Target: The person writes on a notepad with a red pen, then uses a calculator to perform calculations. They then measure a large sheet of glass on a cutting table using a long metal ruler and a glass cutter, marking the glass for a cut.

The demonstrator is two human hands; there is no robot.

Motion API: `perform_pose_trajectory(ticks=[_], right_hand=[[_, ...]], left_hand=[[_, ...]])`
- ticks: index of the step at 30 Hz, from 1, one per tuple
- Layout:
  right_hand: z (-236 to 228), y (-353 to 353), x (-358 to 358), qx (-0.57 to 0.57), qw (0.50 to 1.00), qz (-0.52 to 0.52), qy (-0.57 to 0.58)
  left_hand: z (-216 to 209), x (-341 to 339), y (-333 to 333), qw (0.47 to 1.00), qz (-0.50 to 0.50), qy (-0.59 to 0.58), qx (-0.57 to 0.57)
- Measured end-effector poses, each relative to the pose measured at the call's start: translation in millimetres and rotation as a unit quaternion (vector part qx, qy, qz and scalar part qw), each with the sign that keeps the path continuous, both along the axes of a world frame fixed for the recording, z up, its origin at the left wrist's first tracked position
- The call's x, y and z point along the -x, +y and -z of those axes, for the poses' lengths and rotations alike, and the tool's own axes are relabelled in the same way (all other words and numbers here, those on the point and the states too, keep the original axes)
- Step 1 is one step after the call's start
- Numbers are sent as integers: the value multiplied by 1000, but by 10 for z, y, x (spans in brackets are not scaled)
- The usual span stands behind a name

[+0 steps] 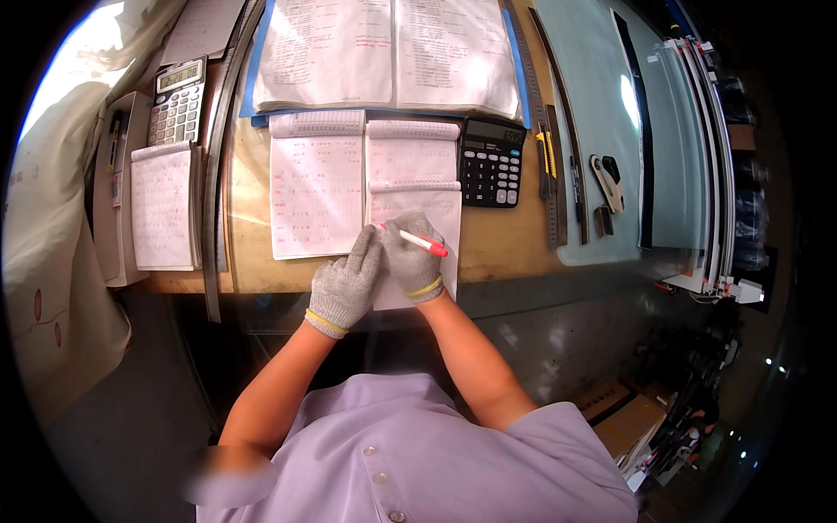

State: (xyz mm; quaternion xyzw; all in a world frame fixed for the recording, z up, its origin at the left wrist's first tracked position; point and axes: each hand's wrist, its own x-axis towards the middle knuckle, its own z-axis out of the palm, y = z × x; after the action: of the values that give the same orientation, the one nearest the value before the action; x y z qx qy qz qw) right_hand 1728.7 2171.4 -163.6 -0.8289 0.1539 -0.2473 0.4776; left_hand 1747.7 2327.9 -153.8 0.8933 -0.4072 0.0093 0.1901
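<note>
Both my hands wear grey knit gloves with yellow cuffs. A white pen with a red end [424,241] sits in my right hand [408,257], its fingers closed round it over the writing pad [436,207]. That pad's top pages are folded back, and its lower part reaches past the table's front edge. My left hand [345,286] holds nothing; its fingers lie outstretched against the pad's left side, close to my right hand. Left of it is a second pad [314,187] with handwritten rows. A black calculator [493,166] lies to the right of the pads.
An open folder of printed sheets [327,52] lies behind the pads. On the left are a grey calculator [178,103], another pad [164,209] and a long metal strip [212,218]. On the right are a yellow utility knife [547,157], steel rulers [552,209] and a glass sheet [602,235].
</note>
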Motion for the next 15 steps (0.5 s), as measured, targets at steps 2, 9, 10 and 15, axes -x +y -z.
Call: perform_pose_trajectory(ticks=[2,9,10,15], right_hand=[[-12,-7,-4,-2,1000,-5,2],[24,-1,2,2,1000,5,0],[15,-6,-8,5,1000,1,-10],[82,-10,47,-77,997,24,0]], left_hand=[[-1,1,-2,1000,0,-1,1],[-41,-2,-7,1000,1,10,-9],[-39,-1,-12,1000,-2,17,-5],[-21,4,-5,1000,-2,30,-8]])
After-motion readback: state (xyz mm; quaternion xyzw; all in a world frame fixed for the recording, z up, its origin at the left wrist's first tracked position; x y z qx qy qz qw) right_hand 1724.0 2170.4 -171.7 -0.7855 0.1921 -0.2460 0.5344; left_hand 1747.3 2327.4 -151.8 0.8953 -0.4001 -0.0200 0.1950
